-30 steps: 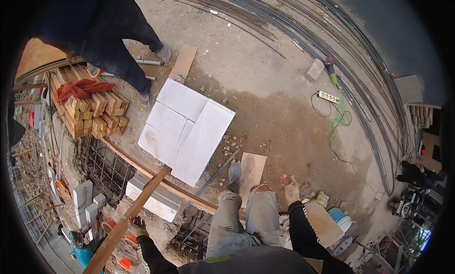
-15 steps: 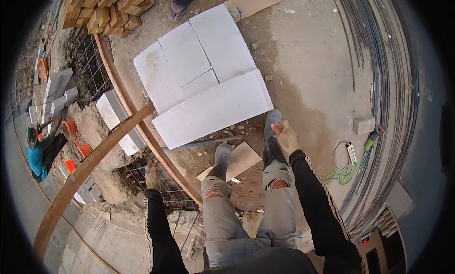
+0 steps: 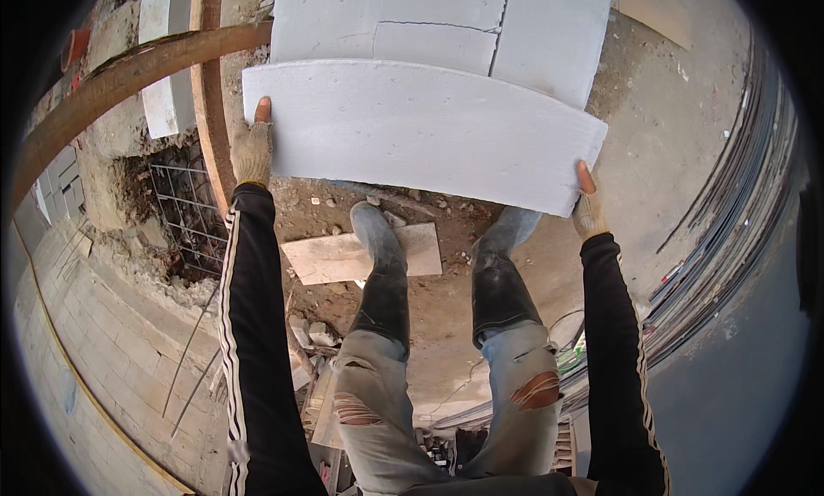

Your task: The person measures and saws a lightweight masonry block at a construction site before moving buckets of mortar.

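A long white lightweight concrete block lies in front of me, at the near side of a stack of the same white blocks. My left hand, in a knit glove with bare fingertips, is closed on the block's left end, thumb on its face. Gloved the same way, my right hand grips the right end with its thumb up. The other fingers of both hands are hidden behind the block. I cannot tell whether the block is lifted off the stack.
A wooden plank and a curved timber cross at the left. Beside them is a pit with a steel rebar grid. A flat board lies by my boots. Long steel bars run along the right.
Both hands have moved onto the ends of the near block and closed on it. My view has shifted, so the block looks nearer and larger.
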`<state>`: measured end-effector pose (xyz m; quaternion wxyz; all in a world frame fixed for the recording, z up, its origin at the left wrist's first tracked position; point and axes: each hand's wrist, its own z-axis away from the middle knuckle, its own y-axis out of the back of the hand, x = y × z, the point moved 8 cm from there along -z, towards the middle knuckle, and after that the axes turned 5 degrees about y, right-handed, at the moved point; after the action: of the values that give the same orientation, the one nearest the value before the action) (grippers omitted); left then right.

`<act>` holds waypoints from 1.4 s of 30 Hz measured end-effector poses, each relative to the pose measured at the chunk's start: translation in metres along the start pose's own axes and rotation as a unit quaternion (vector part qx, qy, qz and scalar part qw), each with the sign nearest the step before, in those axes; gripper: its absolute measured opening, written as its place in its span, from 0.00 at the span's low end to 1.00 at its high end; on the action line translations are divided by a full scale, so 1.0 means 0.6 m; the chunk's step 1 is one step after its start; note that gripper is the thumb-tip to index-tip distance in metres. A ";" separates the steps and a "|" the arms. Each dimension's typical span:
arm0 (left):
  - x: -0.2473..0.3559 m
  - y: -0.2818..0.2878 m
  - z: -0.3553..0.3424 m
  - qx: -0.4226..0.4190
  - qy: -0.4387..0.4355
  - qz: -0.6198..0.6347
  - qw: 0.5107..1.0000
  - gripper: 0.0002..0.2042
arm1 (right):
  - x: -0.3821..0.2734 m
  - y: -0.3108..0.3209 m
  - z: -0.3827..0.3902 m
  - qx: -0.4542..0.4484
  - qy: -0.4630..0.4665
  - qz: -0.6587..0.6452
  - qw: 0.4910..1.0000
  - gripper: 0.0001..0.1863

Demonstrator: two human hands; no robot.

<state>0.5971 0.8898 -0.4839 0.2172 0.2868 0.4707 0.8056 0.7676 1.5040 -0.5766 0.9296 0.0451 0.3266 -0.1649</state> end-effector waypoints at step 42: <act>-0.377 -0.088 0.165 -0.304 0.131 -0.409 0.850 0.42 | 0.160 0.025 0.199 -0.062 -0.294 0.051 0.952 0.33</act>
<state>0.8351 0.8369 -0.5500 0.5397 -0.1204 0.3007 0.7771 0.9136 1.4683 -0.5432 0.9926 -0.0459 0.0456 -0.1024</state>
